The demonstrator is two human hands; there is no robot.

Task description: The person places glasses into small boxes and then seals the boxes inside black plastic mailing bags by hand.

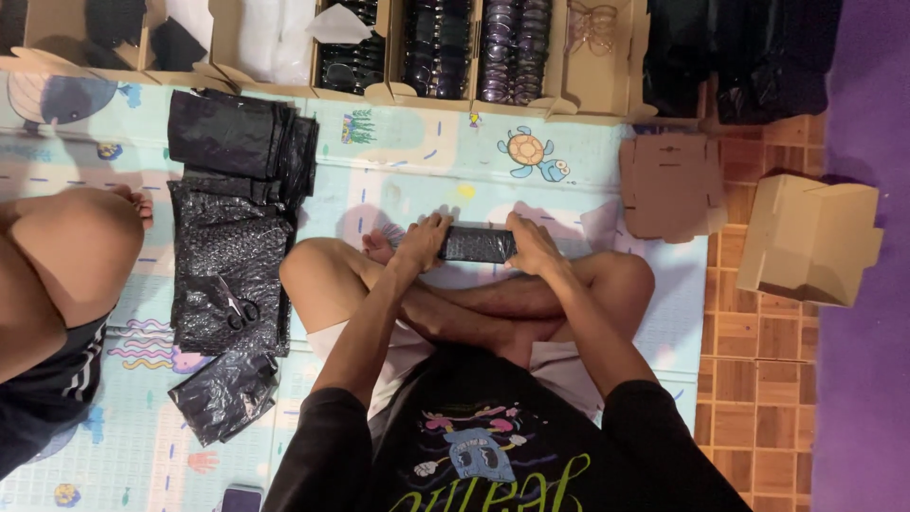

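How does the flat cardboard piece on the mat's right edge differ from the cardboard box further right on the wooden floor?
The flat cardboard piece lies unfolded, a cut sheet with tabs and notches; the cardboard box is folded up into a solid shape with raised walls. The flat piece looks darker and reddish brown; the box is paler tan. The flat piece sits partly on the play mat; the box sits off it, on the wooden floor by the purple surface. Both are plain brown cardboard.

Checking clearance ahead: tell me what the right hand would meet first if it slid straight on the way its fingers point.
The right hand points up-left, so it would likely push into the black wrapped packet it already grips, with the left hand just beyond.
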